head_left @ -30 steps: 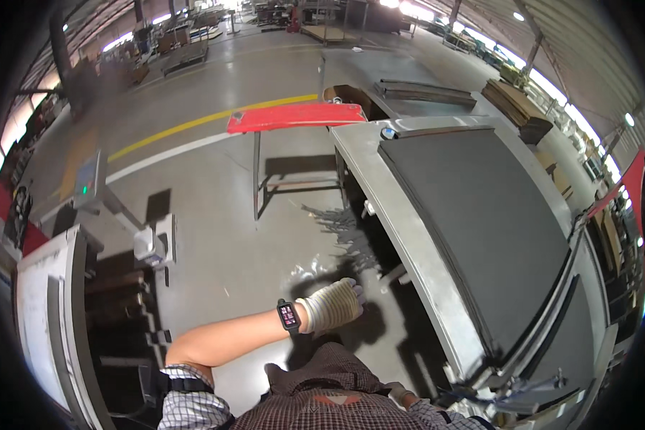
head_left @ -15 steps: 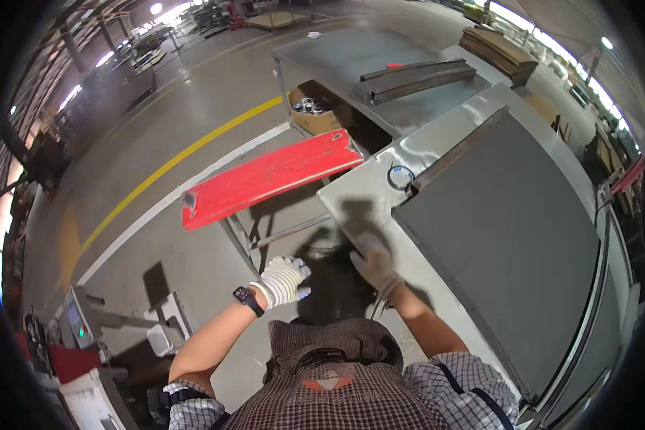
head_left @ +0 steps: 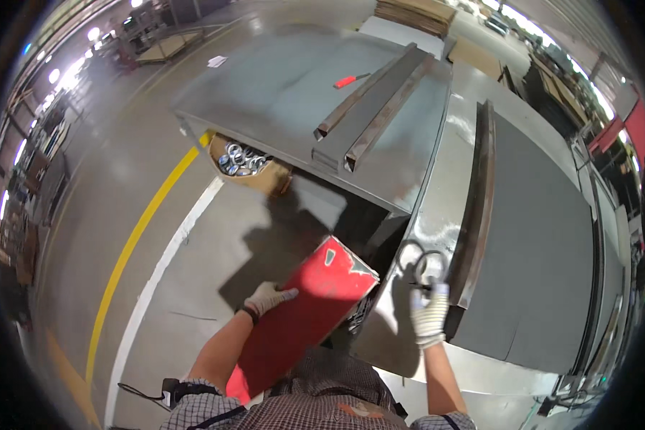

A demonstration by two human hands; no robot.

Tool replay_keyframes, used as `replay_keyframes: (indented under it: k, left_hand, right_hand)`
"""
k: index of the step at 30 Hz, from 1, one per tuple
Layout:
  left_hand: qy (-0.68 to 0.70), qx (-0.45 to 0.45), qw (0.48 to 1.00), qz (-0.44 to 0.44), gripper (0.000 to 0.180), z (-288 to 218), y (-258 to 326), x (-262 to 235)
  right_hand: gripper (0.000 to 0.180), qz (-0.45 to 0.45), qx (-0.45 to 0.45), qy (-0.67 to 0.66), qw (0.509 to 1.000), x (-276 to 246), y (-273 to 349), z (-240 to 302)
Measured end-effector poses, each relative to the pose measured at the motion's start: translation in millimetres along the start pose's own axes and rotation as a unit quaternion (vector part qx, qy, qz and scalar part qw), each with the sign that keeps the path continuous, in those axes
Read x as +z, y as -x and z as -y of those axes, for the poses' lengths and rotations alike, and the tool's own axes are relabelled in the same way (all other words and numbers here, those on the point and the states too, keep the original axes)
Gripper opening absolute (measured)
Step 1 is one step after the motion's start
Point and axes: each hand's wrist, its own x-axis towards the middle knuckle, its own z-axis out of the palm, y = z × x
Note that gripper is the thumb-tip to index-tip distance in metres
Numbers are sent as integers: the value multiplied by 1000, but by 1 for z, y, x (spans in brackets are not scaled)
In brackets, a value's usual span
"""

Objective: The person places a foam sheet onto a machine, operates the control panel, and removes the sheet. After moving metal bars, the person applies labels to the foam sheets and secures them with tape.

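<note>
My right hand [head_left: 430, 315], in a striped knit glove, is closed at the near rim of a dark ring [head_left: 431, 266], perhaps a roll of tape. The ring is above the bare metal margin [head_left: 380, 333] of a work table, with a dark shadow or reflection beside it. On the left edge of a worn red bench [head_left: 301, 308] is my gloved left hand [head_left: 266, 297], thumb over the top. Its other fingers are partly hidden. A large dark grey sheet [head_left: 537, 244] covers most of the table, and a long brown metal channel [head_left: 476, 208] lies along its left edge.
Beyond the bench stands a grey metal table [head_left: 265, 79] with two long channel pieces [head_left: 380, 100] and a red-handled tool [head_left: 347, 81]. Under its edge, a cardboard box [head_left: 272, 179] holds several rings. A yellow floor line [head_left: 132, 236] runs at left.
My view has turned right and moved in closer to the tables. The left hand has come onto the bench edge. My right hand has reached forward and taken hold of the ring.
</note>
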Motion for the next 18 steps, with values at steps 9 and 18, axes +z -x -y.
replay_keyframes:
  k: [9,18]
  left_hand:
    - [90,-49,990,-97,76,60,-36,-100]
    - [179,-119,950,-227,91,156,-7,-233]
  right_hand:
    - [41,-208,320,51,923,-139,-76,-186]
    - [28,-108,36,-57,992,-6,-146,6]
